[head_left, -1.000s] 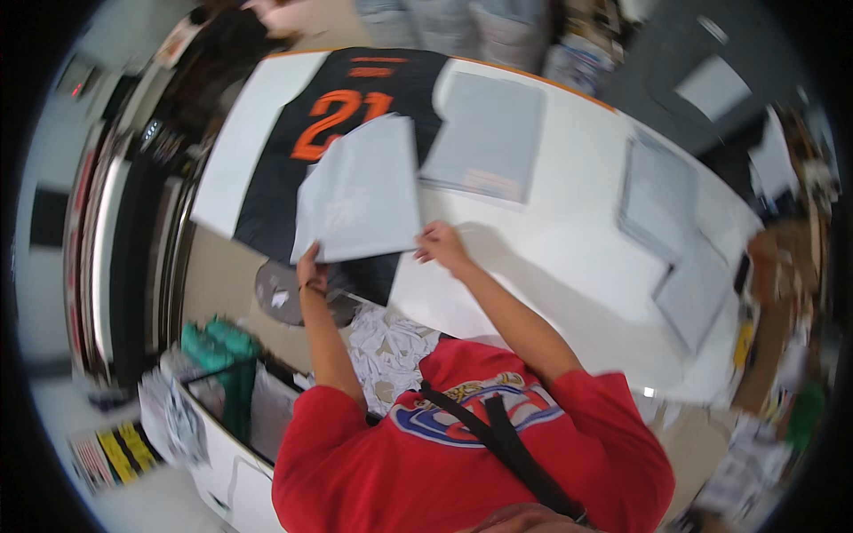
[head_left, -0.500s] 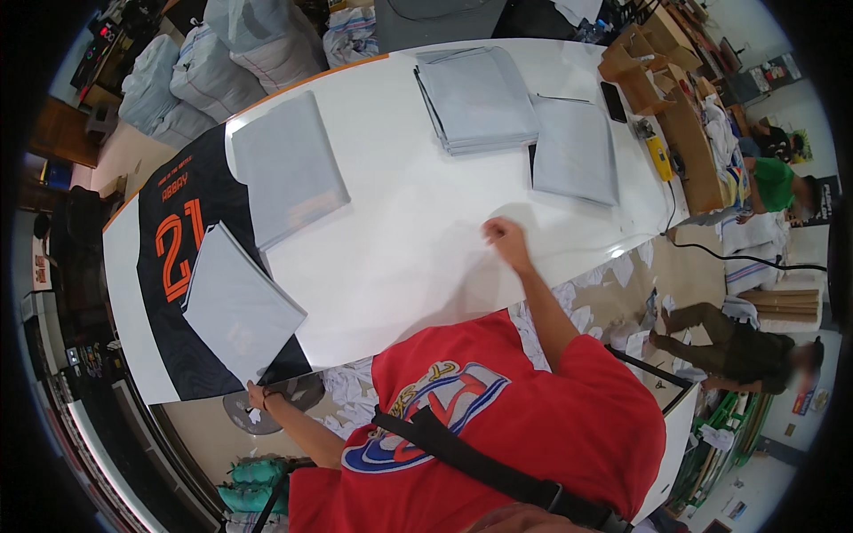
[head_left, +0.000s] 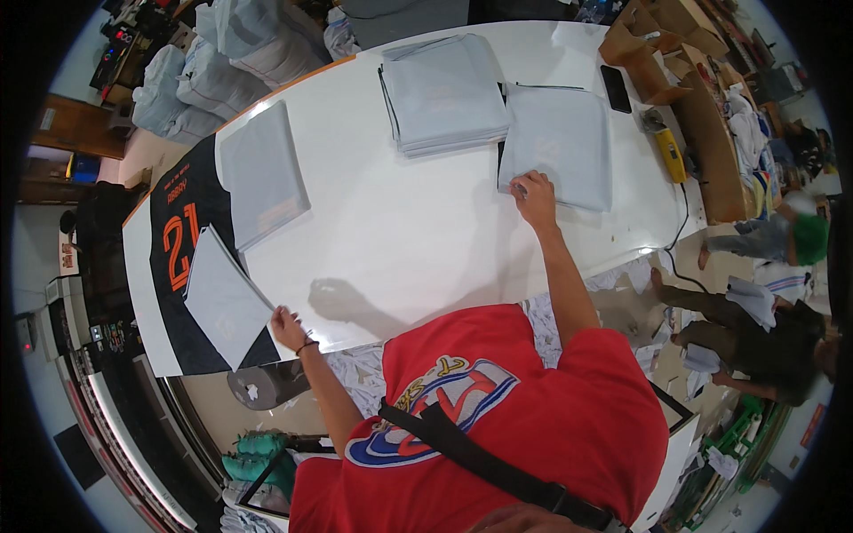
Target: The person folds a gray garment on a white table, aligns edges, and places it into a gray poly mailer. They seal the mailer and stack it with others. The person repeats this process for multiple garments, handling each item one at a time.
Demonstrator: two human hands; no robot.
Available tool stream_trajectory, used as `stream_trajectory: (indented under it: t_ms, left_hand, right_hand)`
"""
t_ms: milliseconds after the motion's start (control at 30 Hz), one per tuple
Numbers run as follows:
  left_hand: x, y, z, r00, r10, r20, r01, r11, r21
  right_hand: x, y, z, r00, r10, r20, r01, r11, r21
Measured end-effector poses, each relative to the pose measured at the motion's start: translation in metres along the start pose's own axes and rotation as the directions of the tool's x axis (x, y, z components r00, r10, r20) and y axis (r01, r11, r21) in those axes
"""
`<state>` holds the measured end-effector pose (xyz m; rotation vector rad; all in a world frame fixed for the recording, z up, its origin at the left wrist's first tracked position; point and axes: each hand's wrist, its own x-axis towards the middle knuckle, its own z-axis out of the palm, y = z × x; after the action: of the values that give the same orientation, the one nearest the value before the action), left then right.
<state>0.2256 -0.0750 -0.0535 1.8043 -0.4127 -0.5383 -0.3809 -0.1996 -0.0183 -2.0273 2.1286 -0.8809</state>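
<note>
Grey packet [head_left: 573, 147], edge partly behind right hand [head_left: 535, 199]

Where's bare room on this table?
The white tabletop is bare between the left flat grey packets and right hand, also right of that forearm. Crowded: far right, stacked grey packets, black rectangular phone; left end, black orange-numbered jersey.

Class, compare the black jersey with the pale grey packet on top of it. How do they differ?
The black jersey is dark with bright orange markings; the pale grey packet is light with faint marks. The jersey is spread out and larger; the packet is smaller and partly covers it. Both are at the left end of the white table.
</note>
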Motion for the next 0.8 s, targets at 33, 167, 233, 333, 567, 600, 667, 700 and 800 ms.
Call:
stream_trajectory:
  t_ms: [33, 167, 233, 333, 567, 600, 667, 700, 800]
  left_hand:
    - [-0.018, 0.003, 0.015, 0.997, 0.032, 0.069, -0.036, 0.998, 0.06]
    - [-0.102, 0.017, 0.088, 0.948, 0.066, 0.311, -0.073, 0.997, 0.013]
    - [-0.152, 0.037, 0.141, 0.872, 0.049, 0.487, -0.118, 0.987, 0.111]
    - [-0.209, 0.052, 0.203, 0.677, 0.043, 0.735, -0.211, 0.968, 0.138]
    - [-0.293, 0.073, 0.337, 0.364, -0.182, 0.913, -0.1, 0.967, 0.232]
    - [-0.301, 0.071, 0.348, 0.388, -0.159, 0.908, -0.107, 0.971, 0.216]
    - [-0.314, 0.074, 0.37, 0.426, -0.112, 0.898, -0.128, 0.975, 0.182]
    - [-0.318, 0.076, 0.377, 0.428, -0.098, 0.898, -0.146, 0.974, 0.176]
    - [-0.325, 0.087, 0.394, 0.421, -0.071, 0.904, -0.21, 0.962, 0.174]
  right_hand:
    - [0.002, 0.009, 0.006, 0.999, 0.034, 0.001, -0.034, 0.997, 0.069]
    - [0.006, 0.033, 0.02, 0.974, 0.203, 0.102, -0.225, 0.923, 0.311]
    - [0.011, 0.046, 0.017, 0.952, 0.261, 0.161, -0.304, 0.87, 0.388]
    - [0.012, 0.047, 0.012, 0.929, 0.297, 0.223, -0.368, 0.813, 0.451]
    - [0.016, 0.053, 0.013, 0.917, 0.315, 0.246, -0.398, 0.774, 0.493]
    - [0.015, 0.051, 0.014, 0.923, 0.308, 0.23, -0.383, 0.781, 0.493]
    - [0.017, 0.052, 0.015, 0.91, 0.331, 0.248, -0.413, 0.764, 0.495]
    - [0.017, 0.052, 0.016, 0.904, 0.342, 0.257, -0.427, 0.756, 0.497]
    - [0.017, 0.051, 0.007, 0.898, 0.335, 0.286, -0.44, 0.707, 0.554]
